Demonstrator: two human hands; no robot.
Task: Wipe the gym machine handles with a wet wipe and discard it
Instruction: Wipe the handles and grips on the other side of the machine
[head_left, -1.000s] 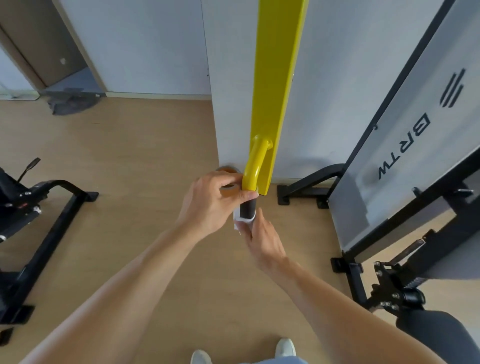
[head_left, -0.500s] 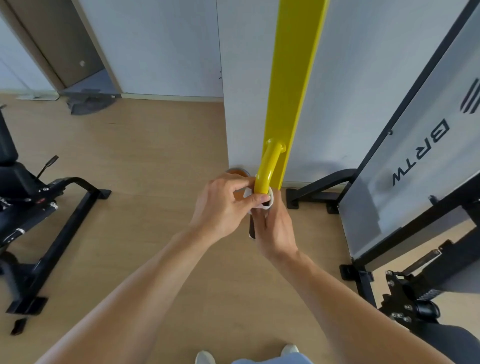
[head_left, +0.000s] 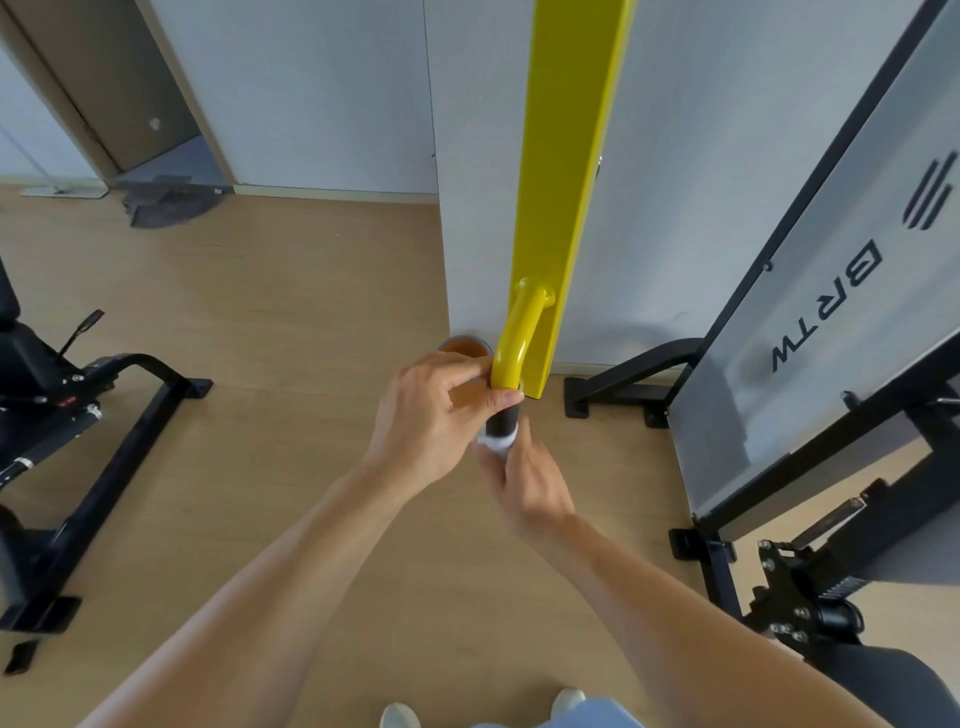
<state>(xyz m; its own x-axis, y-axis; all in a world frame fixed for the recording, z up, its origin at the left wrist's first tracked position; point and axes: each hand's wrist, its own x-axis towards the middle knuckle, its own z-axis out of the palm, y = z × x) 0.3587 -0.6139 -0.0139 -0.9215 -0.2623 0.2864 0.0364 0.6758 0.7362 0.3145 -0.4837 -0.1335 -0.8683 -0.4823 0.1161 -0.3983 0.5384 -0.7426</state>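
A yellow machine arm (head_left: 569, 156) hangs down the middle of the view, with a curved yellow handle bar (head_left: 514, 338) ending in a black grip (head_left: 503, 422). My left hand (head_left: 431, 415) pinches the top of the black grip where it meets the yellow bar. A white wet wipe (head_left: 496, 444) is wrapped round the lower end of the grip. My right hand (head_left: 530, 480) is closed around that wipe from below. Part of the grip is hidden by both hands.
An orange bin (head_left: 462, 347) with a grey rim stands on the wooden floor behind my left hand. A black machine frame (head_left: 104, 431) lies at the left. A grey BRTW panel (head_left: 831, 312) and black frame feet stand at the right.
My right hand has slid the wipe down from the top of the grip to its lower end, baring black grip above it. My left hand stays at the top.
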